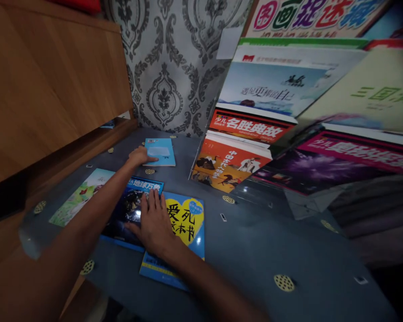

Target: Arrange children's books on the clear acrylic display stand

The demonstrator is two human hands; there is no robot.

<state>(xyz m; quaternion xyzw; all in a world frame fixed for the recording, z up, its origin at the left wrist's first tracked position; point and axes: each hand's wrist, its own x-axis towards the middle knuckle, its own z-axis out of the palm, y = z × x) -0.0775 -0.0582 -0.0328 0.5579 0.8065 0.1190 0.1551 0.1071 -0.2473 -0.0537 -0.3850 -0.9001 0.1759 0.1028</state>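
At the far side of the table, my left hand [139, 156] grips the left edge of a light blue book [166, 154], thumb on its cover and the other fingers mostly hidden. My right hand [156, 223] lies flat with fingers spread across two overlapping books. Under its fingertips is a dark blue book [129, 203] with a picture of the earth; under its palm is a blue and yellow book [190, 223]. A pale green illustrated book [83, 194] lies further left, partly covered by my left forearm.
On the right, a sloping rack holds several books, among them an orange book [226, 165] and a purple book [342, 156]. A wooden cabinet [53, 76] borders the grey table [242, 268] on the left. Patterned wallpaper [168, 80] covers the wall behind.
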